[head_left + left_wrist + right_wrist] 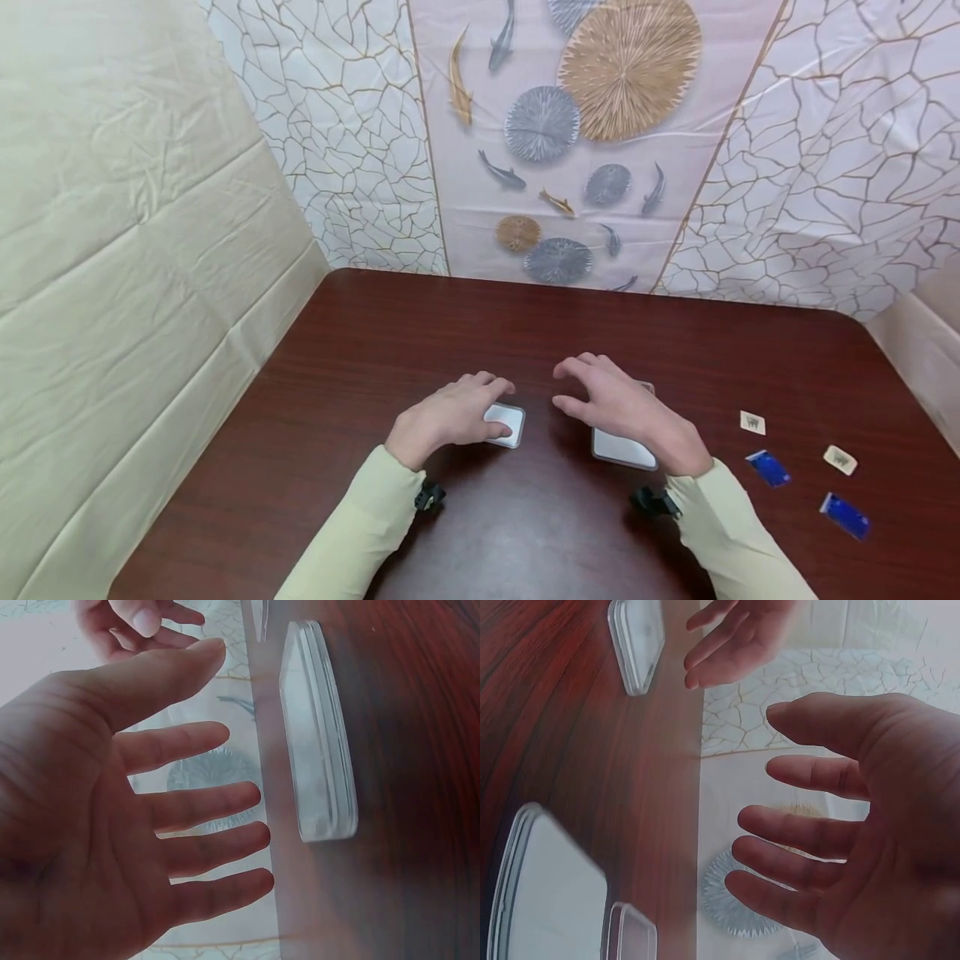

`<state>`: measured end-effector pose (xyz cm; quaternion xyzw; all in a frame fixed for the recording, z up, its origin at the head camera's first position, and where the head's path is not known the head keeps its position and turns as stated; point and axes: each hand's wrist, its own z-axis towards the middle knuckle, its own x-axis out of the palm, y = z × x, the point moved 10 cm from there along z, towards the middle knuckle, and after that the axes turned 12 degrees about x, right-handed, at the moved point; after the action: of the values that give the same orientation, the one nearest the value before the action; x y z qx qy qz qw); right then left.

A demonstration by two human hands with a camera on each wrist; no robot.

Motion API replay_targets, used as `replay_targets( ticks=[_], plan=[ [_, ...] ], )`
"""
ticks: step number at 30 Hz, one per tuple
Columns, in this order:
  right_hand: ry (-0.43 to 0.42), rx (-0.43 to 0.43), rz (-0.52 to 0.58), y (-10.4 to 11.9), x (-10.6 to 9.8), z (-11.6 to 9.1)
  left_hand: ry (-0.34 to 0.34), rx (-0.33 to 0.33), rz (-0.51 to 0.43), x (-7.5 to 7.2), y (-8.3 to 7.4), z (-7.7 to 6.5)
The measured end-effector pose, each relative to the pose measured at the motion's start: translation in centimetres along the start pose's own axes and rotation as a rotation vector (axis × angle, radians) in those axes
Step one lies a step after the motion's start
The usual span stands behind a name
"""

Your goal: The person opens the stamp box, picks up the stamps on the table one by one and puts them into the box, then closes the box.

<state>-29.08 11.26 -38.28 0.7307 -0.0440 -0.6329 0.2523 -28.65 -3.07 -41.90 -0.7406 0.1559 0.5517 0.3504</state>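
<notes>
My left hand (452, 414) hovers over a small white flat box with clear rounded edges (513, 417), its fingers loosely bent and nothing between them. In the left wrist view that box (319, 735) lies on the table beyond the fingertips, with a gap between. My right hand (611, 402) is held above a larger white flat box (622, 450), which the hand and wrist partly cover. Its fingers are spread and relaxed, holding nothing. A small clear piece (634, 934) lies beside the larger box (551, 889) in the right wrist view, mostly hidden by the hand in the head view.
On the right of the dark wooden table (420, 333) lie two small cream tiles with a printed figure (753, 422) and two small blue packets (845, 516). A patterned cloth (480, 233) hangs behind the table and a beige cloth (187, 275) along its left side.
</notes>
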Motion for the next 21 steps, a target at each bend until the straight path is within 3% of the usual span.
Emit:
replay_targets(
  ticks=[11, 21],
  plan=[
    [0.001, -0.038, 0.029, 1.5, 1.0, 0.4, -0.048, -0.023, -0.086, -0.7, 2.3, -1.3],
    [0.028, -0.036, 0.058, 2.4, 1.9, 0.6, -0.009, -0.063, -0.096, 0.2, 3.6, -1.9]
  ],
)
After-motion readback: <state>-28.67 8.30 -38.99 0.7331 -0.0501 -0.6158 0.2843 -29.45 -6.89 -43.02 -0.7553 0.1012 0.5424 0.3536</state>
